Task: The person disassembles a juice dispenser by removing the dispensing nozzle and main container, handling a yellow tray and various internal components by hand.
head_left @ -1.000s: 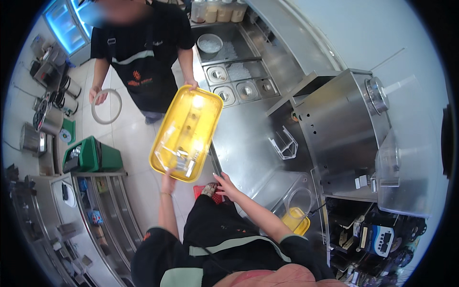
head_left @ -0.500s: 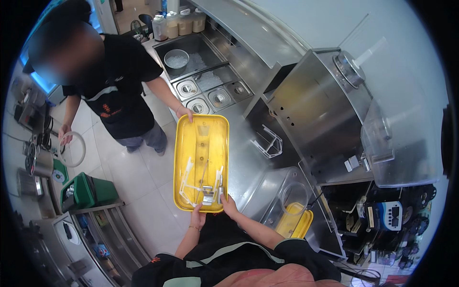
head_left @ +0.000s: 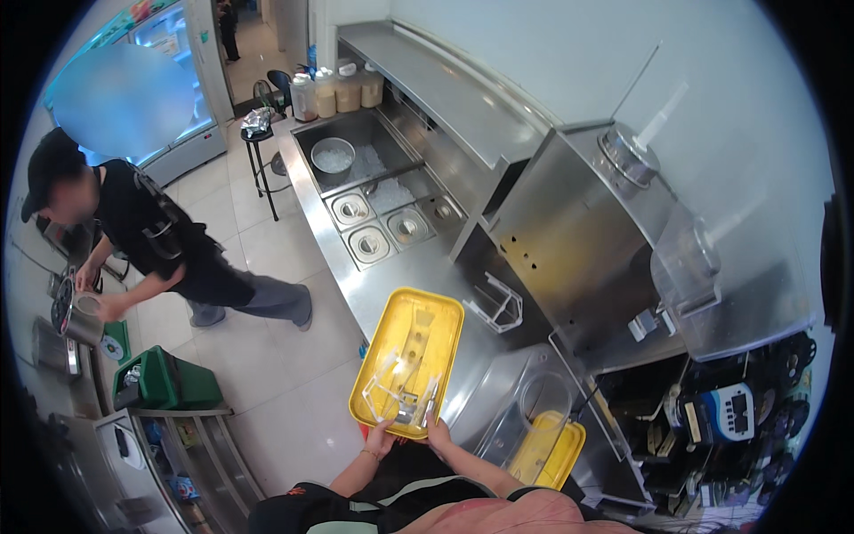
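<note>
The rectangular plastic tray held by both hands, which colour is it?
The rectangular plastic tray is bright yellow, seen best in the head view.

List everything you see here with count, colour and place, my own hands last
tray: one, yellow, over the counter edge, held at its near end
clear plastic parts: several, transparent, on the tray
counter: one, steel, running up the middle
round lids: four, steel, set in the counter
bowl: one, steel, in the ice well
jars: several, pale, at the counter's far end
second tray: one, yellow, lower right
clear jug: one, beside the second tray
stool: one, black, far left of the counter
bin: one, green, on the floor at left
co-worker: one, in black, left, holding a metal pot
left hand: on the tray's near rim
right hand: on the tray's near rim
</note>
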The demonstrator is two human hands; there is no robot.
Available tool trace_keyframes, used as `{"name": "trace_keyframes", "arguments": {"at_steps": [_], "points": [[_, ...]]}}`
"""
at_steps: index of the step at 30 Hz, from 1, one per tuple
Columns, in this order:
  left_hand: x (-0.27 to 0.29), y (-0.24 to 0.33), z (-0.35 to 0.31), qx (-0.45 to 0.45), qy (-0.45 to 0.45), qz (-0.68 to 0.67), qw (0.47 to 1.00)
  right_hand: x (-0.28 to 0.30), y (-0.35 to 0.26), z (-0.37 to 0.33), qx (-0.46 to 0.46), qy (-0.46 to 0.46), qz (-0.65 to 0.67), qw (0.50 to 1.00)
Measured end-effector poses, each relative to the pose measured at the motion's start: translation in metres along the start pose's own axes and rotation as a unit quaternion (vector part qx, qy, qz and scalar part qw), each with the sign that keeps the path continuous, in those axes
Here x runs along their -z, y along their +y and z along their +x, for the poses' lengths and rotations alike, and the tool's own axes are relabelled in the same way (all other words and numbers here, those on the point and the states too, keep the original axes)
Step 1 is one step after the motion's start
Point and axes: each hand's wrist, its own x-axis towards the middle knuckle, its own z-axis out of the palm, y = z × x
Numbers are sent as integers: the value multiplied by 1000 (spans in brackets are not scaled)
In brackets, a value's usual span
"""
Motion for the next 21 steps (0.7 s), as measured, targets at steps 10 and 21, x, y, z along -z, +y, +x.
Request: {"name": "trace_keyframes", "arguments": {"at_steps": [10,21], "points": [[5,-25,88,29,121,110,986,38,-34,-29,98,39,-170,980],[-106,-40,144,154,30,629,762,61,-47,-117,326,-59,-418,846]]}}
